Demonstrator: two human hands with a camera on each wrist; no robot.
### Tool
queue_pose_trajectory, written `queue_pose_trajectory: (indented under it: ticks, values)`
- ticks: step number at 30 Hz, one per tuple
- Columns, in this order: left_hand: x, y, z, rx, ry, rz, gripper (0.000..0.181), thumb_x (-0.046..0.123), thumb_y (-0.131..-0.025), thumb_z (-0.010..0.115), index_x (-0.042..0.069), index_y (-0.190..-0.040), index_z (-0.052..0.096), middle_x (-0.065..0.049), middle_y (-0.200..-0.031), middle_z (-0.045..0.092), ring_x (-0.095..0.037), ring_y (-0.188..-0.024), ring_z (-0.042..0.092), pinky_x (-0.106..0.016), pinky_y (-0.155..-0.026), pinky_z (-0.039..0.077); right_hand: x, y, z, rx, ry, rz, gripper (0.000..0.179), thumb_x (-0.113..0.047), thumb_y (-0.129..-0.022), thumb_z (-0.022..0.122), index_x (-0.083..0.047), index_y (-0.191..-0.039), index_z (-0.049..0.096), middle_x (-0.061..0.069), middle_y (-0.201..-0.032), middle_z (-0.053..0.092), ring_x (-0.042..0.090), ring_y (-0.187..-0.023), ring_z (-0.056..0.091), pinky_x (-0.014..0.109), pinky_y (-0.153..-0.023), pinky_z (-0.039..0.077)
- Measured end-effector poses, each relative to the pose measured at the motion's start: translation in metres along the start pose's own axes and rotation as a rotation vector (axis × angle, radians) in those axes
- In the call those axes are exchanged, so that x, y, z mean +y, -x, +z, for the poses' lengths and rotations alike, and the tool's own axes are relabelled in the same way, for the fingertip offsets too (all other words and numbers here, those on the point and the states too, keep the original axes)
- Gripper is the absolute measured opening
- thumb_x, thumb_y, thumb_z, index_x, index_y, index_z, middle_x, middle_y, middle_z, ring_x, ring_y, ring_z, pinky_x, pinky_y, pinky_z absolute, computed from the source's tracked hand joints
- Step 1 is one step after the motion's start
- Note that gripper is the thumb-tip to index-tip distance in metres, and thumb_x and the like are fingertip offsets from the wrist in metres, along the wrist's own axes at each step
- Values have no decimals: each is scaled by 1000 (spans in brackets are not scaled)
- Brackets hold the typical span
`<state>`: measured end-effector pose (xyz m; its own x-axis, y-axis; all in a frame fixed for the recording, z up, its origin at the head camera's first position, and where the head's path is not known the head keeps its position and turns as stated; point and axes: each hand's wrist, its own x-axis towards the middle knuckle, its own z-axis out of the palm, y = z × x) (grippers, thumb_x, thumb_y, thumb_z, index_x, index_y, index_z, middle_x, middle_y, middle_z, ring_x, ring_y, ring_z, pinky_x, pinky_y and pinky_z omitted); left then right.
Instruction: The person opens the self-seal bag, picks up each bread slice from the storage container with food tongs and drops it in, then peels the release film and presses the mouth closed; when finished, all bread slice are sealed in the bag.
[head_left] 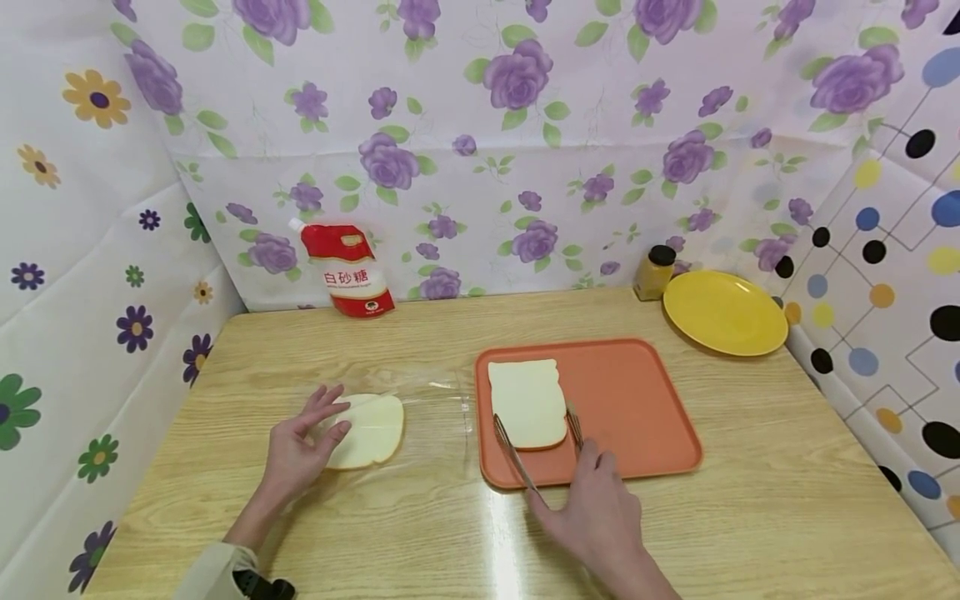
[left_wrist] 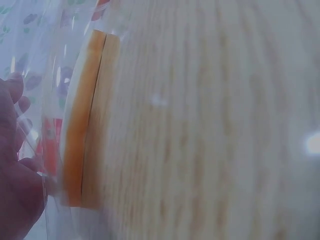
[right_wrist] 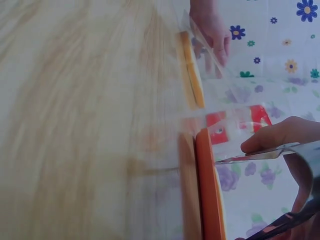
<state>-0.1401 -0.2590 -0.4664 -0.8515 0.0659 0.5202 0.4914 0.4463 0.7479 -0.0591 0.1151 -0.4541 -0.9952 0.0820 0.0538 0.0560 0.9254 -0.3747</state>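
My left hand [head_left: 296, 442] pinches the near-left part of a clear plastic bag [head_left: 437, 433] that lies on the table. Inside the bag a slice of bread [head_left: 381, 427] lies flat beside my fingertips; its brown crust edge shows in the left wrist view. With my right hand [head_left: 600, 512] I grip metal tongs [head_left: 517, 460]. Their two arms stand apart, one tip over the left part of another bread slice [head_left: 527, 398], the other at its right edge. That slice lies flat on the left half of an orange tray [head_left: 626, 408].
A red and white sugar pouch [head_left: 349, 271] stands at the back left against the flowered wall cloth. A yellow plate [head_left: 724, 312] leans at the back right, next to a small black-capped jar [head_left: 655, 273]. The bag's open end reaches close to the tray's left rim.
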Motion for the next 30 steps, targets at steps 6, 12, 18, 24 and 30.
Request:
queue_pose_trajectory:
  ticks: [6, 12, 18, 24, 30]
  values:
    - [8, -2, 1, 9, 5, 21, 24, -20, -78, 72, -14, -101, 70, -37, -121, 59, -1, -132, 42, -15, -107, 32, -4, -3, 10, 37, 17, -28, 91, -61, -73, 77, 11, -119, 45, 11, -77, 40, 14, -40, 37, 26, -32, 30]
    - [7, -2, 0, -2, 4, 17, 23, -19, -79, 72, -15, -102, 69, -38, -121, 58, -4, -133, 43, -16, -107, 33, -11, -6, 14, 16, 18, -5, 90, -64, -75, 75, 12, -114, 46, 11, -76, 39, 14, -38, 37, 26, -31, 29]
    - [-13, 1, 0, 2, -12, -14, 26, -18, -78, 74, -10, -103, 72, -32, -125, 61, -5, -133, 42, -16, -108, 31, -17, -7, 16, 17, 14, 1, 85, -64, -75, 75, 10, -106, 47, 9, -74, 38, 13, -38, 36, 26, -32, 29]
    - [-25, 3, -2, -7, 18, -22, 27, -14, -80, 76, -7, -105, 73, -28, -127, 61, -16, -137, 44, -17, -109, 31, -19, -7, 16, 43, 35, -34, 76, -53, -77, 75, 12, -106, 50, 9, -72, 41, 14, -38, 36, 27, -32, 29]
    - [-24, 5, -2, -22, 21, -40, 25, -11, -82, 75, -6, -107, 73, -25, -129, 62, -28, -138, 43, -17, -109, 30, -19, -8, 17, 42, 11, -78, 77, -43, -78, 76, 20, -114, 51, 12, -74, 52, 10, -37, 36, 23, -30, 28]
